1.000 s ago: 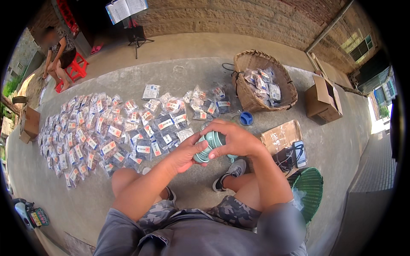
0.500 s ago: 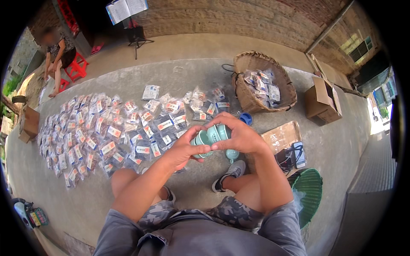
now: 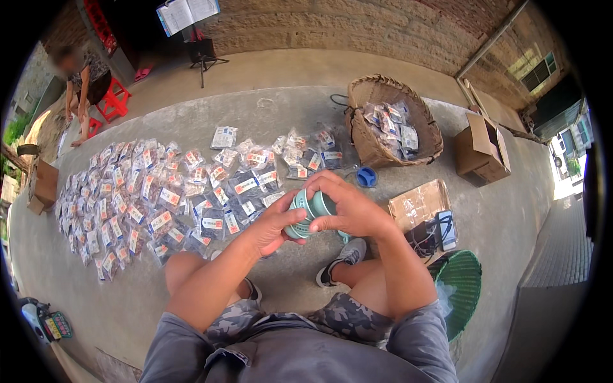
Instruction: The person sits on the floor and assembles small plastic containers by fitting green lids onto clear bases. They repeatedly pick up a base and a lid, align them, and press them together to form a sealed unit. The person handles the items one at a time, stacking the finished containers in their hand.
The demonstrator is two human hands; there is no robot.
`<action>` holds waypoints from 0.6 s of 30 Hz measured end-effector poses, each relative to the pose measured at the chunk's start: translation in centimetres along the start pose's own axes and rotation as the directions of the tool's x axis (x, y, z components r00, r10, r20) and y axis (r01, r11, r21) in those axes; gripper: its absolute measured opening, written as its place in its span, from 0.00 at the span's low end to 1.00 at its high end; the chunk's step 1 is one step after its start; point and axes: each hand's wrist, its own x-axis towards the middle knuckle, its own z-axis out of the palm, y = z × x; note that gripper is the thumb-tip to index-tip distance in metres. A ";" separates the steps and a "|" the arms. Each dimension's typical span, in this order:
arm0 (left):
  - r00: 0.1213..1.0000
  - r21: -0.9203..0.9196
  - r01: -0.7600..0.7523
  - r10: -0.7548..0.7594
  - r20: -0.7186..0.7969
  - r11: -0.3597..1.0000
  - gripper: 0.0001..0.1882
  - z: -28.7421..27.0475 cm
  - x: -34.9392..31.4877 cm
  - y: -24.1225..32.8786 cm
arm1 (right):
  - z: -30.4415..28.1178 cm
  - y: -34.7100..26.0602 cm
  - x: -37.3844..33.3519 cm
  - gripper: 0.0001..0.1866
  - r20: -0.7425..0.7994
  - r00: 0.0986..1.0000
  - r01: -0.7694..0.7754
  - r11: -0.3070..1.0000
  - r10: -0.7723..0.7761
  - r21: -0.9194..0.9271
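Between my two hands, above the floor in front of my knees, are several small pale green cups (image 3: pixel 301 203) with dark marks on their sides. My left hand (image 3: pixel 278 225) wraps round the left-hand cups, which sit close together as a stack. The fingers of my right hand (image 3: pixel 343 203) curl over another pale green cup (image 3: pixel 324 204), whose open mouth shows; it touches or nearly touches the stack. Part of a small pale green piece (image 3: pixel 345 237) shows below my right wrist; its kind is unclear.
Many labelled plastic packets (image 3: pixel 134 191) spread over the concrete at left. A woven basket (image 3: pixel 428 137) with packets stands far right, a blue round object (image 3: pixel 366 177) near it. Cardboard boxes (image 3: pixel 480 150), a phone (image 3: pixel 447 231) and a green basket (image 3: pixel 474 290) lie right. A person (image 3: pixel 86 83) sits far left.
My hands have turned the cups, so the right-hand cup's mouth now faces up more. The pale green piece below my right wrist is now more hidden.
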 end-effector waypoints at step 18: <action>0.996 -0.101 0.088 -0.088 0.001 0.991 0.38 -1.0 0.4 -0.8 | 2.3 -1.1 -0.1 0.41 -0.167 0.983 -0.078 0.997 0.079 0.010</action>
